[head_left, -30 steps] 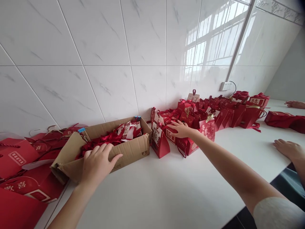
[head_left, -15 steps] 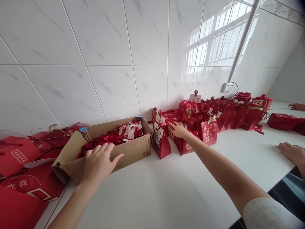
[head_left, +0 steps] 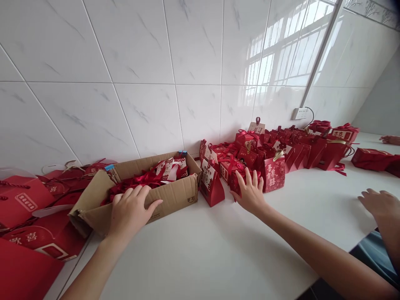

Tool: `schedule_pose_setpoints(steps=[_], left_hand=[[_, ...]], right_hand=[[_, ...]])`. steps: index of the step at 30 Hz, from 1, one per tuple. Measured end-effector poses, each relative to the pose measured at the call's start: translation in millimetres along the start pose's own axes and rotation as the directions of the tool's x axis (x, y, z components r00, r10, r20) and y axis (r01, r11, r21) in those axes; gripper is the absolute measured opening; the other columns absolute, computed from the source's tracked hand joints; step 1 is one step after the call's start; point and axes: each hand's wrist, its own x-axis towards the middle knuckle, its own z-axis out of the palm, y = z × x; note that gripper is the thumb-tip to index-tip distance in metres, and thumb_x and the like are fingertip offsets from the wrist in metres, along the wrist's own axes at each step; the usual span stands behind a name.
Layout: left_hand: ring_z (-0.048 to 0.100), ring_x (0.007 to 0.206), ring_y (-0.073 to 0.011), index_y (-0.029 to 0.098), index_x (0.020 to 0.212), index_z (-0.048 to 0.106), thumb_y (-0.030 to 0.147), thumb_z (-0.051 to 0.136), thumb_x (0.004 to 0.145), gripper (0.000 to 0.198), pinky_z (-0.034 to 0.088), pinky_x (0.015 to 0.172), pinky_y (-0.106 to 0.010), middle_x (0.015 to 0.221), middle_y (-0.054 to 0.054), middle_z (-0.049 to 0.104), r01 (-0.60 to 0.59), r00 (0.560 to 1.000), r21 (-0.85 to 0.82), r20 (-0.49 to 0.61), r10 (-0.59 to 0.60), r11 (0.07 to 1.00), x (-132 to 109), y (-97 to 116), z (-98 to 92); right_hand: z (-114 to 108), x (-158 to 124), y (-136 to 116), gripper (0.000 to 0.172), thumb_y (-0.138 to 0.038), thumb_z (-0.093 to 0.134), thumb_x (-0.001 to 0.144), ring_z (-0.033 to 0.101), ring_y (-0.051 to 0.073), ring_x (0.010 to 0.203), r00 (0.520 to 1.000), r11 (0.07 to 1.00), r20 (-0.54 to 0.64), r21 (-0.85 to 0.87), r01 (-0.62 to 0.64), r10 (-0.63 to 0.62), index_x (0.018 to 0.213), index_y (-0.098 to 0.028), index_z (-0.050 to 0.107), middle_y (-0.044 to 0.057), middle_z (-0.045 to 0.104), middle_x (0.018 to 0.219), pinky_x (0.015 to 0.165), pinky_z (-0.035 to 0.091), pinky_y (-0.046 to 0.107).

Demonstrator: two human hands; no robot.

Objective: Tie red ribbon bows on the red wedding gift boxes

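Note:
My left hand (head_left: pixel 129 210) is hooked over the front wall of a brown cardboard box (head_left: pixel 175 202), fingers bent over the rim and thumb apart on the outside. Inside the box lie red ribbons (head_left: pixel 137 182) and red-and-white printed pieces (head_left: pixel 171 168). My right hand (head_left: pixel 251 193) is open, fingers spread, in front of a red ribboned gift box (head_left: pixel 235 181) that it partly hides; contact is hard to tell. Left of that hand stands a red triangular gift box (head_left: pixel 211 185) with a printed white panel. To its right is a patterned red gift box (head_left: pixel 275 173).
Many red gift boxes (head_left: pixel 300 152) line the tiled wall. Larger red boxes (head_left: pixel 26 204) crowd the left end. A white socket strip (head_left: pixel 300 113) is on the wall. At right, another person's hand (head_left: pixel 379 204) hovers near the white table (head_left: pixel 203 254); a further hand (head_left: pixel 390 139) lies beyond.
My right hand has drawn back toward me from among the gift boxes, and its fingers are spread. My left hand stays on the cardboard box. The other person's near hand has shifted slightly.

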Motion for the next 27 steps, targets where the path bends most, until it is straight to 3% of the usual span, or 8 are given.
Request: schedule_pose_setpoints(steps=[4, 9, 13, 14, 16, 18, 22, 27], left_hand=[[0.057, 0.083, -0.0276, 0.017, 0.090, 0.055, 0.047, 0.052, 0.085, 0.030, 0.034, 0.070, -0.038, 0.086, -0.007, 0.065, -0.001, 1.000, 0.004, 0.005, 0.001, 1.000, -0.7, 0.2, -1.4], [0.057, 0.084, -0.0270, 0.019, 0.090, 0.055, 0.048, 0.051, 0.085, 0.030, 0.034, 0.071, -0.038, 0.088, -0.007, 0.066, 0.013, 1.000, 0.005, 0.029, -0.013, 1.000, -0.5, 0.8, -2.2], [0.057, 0.085, -0.0273, 0.019, 0.092, 0.056, 0.048, 0.050, 0.085, 0.031, 0.034, 0.072, -0.038, 0.091, -0.008, 0.066, 0.014, 0.999, -0.005, 0.036, -0.014, 1.000, -0.9, 1.0, -2.9], [0.057, 0.086, -0.0275, 0.019, 0.092, 0.056, 0.048, 0.050, 0.085, 0.031, 0.034, 0.072, -0.038, 0.091, -0.008, 0.067, 0.014, 0.999, -0.008, 0.033, -0.014, 1.000, -1.2, 1.0, -3.0], [0.057, 0.086, -0.0279, 0.019, 0.092, 0.056, 0.048, 0.050, 0.085, 0.031, 0.034, 0.073, -0.038, 0.092, -0.009, 0.067, 0.015, 1.000, -0.014, 0.024, -0.015, 1.000, -1.8, 1.1, -2.9], [0.057, 0.086, -0.0282, 0.019, 0.092, 0.057, 0.047, 0.050, 0.085, 0.030, 0.034, 0.073, -0.038, 0.092, -0.009, 0.067, 0.011, 1.000, -0.017, 0.017, -0.011, 1.000, -2.2, 1.0, -2.7], [0.057, 0.087, -0.0285, 0.018, 0.092, 0.057, 0.046, 0.052, 0.085, 0.030, 0.034, 0.073, -0.039, 0.093, -0.009, 0.066, 0.005, 1.000, -0.027, 0.007, -0.005, 1.000, -2.5, 0.8, -2.7], [0.057, 0.086, -0.0286, 0.018, 0.089, 0.057, 0.046, 0.052, 0.084, 0.028, 0.034, 0.073, -0.039, 0.090, -0.009, 0.066, 0.011, 1.000, -0.032, 0.018, -0.011, 0.999, -3.3, 1.9, -4.7]], right_hand=[[19.0, 2.3, 11.8, 0.049, -0.031, 0.046, 0.088, 0.016, 0.039, 0.139, 0.999, 0.999, -0.015, 0.003, 0.036, -0.036, 0.135, -0.019, 0.043, 0.015, 0.025, 0.151, 0.107, 0.013, 0.061], [5.7, -7.0, 4.7, 0.055, -0.042, 0.044, 0.089, 0.008, 0.039, 0.141, 0.994, 0.997, -0.100, 0.061, 0.054, -0.048, 0.138, -0.018, 0.039, 0.017, 0.014, 0.153, 0.107, 0.012, 0.063], [-8.3, -27.7, -32.8, 0.042, -0.035, 0.046, 0.089, -0.003, 0.038, 0.142, 0.932, 0.911, -0.148, 0.209, 0.357, -0.331, 0.131, -0.036, 0.049, 0.003, 0.006, 0.156, 0.108, 0.016, 0.059], [-9.1, -30.2, -44.5, 0.043, -0.034, 0.048, 0.089, -0.005, 0.038, 0.141, 0.929, 0.892, -0.136, 0.261, 0.368, -0.344, 0.131, -0.039, 0.048, 0.001, 0.004, 0.156, 0.108, 0.018, 0.059], [-6.6, -30.6, -65.8, 0.048, -0.036, 0.050, 0.088, -0.004, 0.039, 0.141, 0.969, 0.896, -0.068, 0.370, 0.246, -0.238, 0.135, -0.037, 0.044, 0.003, 0.001, 0.155, 0.107, 0.025, 0.056], [-0.3, -26.3, -79.9, 0.052, -0.038, 0.050, 0.087, 0.008, 0.037, 0.142, 0.988, 0.894, 0.039, 0.432, 0.117, -0.148, 0.138, -0.031, 0.042, 0.008, 0.006, 0.154, 0.105, 0.034, 0.049], [11.5, -16.8, -80.9, 0.051, -0.024, 0.044, 0.088, 0.032, 0.032, 0.135, 0.987, 0.909, 0.114, 0.413, 0.060, -0.116, 0.139, -0.025, 0.040, 0.014, 0.026, 0.147, 0.100, 0.041, 0.044], [16.5, -11.5, -62.7, 0.055, -0.014, 0.040, 0.086, 0.028, 0.039, 0.135, 0.997, 0.933, 0.067, 0.361, 0.007, -0.033, 0.140, -0.021, 0.035, 0.018, 0.018, 0.150, 0.098, 0.043, 0.049]])
